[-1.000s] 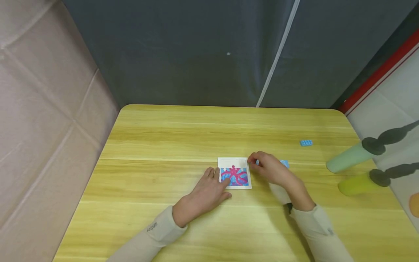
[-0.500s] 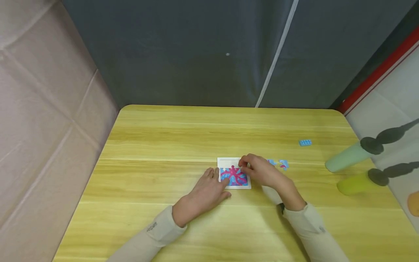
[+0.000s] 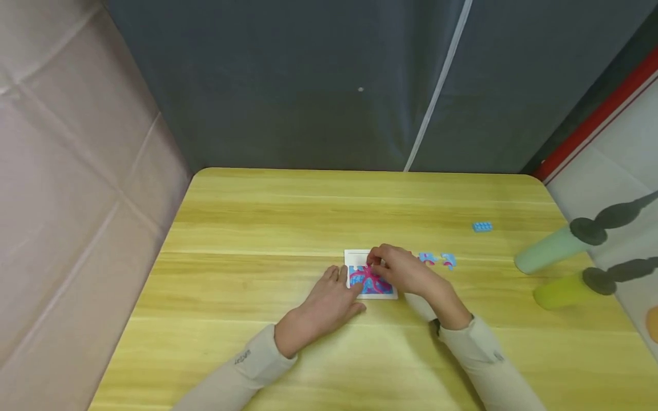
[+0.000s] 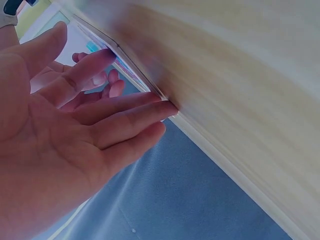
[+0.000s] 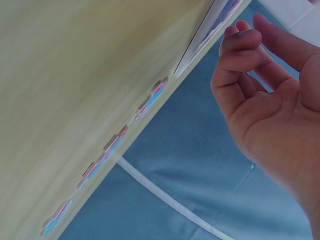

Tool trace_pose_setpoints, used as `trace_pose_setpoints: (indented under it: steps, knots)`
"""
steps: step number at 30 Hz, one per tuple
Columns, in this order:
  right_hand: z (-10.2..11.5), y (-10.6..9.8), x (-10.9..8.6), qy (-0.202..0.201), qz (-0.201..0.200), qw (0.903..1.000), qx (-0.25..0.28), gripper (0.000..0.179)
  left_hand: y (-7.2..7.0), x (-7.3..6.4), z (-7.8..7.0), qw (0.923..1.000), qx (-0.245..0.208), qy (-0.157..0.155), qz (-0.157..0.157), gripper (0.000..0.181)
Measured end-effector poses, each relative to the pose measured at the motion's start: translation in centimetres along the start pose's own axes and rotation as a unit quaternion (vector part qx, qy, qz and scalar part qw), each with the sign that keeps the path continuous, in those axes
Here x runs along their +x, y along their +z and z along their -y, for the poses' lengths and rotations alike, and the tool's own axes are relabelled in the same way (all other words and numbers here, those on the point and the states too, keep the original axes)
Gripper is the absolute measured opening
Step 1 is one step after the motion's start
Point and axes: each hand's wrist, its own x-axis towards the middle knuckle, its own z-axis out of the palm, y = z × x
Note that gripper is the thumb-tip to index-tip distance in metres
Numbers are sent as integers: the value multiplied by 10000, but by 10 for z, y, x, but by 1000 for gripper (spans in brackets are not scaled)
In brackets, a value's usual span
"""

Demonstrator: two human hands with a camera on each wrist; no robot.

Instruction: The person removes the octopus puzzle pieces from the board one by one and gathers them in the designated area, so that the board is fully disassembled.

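Observation:
In the head view a white puzzle tray [image 3: 352, 257] lies on the table, its lower part filled with an assembled pink octopus jigsaw [image 3: 354, 275] on blue. My left hand [image 3: 326, 299] rests at the tray's left side, fingers nearly straight, index finger over the picture. Above the tray's upper right, my right hand [image 3: 403, 271] has bent fingers brought close to the thumb; whether a small piece is between them is hidden. Two loose puzzle pieces, one nearer [image 3: 426, 258] and one farther right [image 3: 449, 261], lie beside it. The right wrist view shows another piece [image 5: 151, 99] closer to the tray.
A blue toy brick [image 3: 482, 227] lies toward the back right. At the right edge, a pale green bottle [image 3: 545, 250] and a yellow-green bottle [image 3: 560, 289] with dark tops appear. A dark curtain [image 3: 308, 85] hangs behind the wooden table [image 3: 231, 228].
My right hand has moved left from beside the tray to over its upper right part, uncovering loose pieces. My left hand stays in place on the tray.

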Motion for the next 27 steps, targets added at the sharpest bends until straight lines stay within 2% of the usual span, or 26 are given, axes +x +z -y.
trace_pose_setpoints:
  steps: [11,18,27]
  knots:
    - [0,-2,7,-65,69,9997,-215,13,-3,6,-2,10000,47,-20,-41,52]
    - [4,6,6,-157,76,9993,-319,11,1,1,-3,9989,292,75,-352,47]
    - [8,13,5,-21,58,9996,-289,8,6,-3,-2,9987,300,74,-398,48]
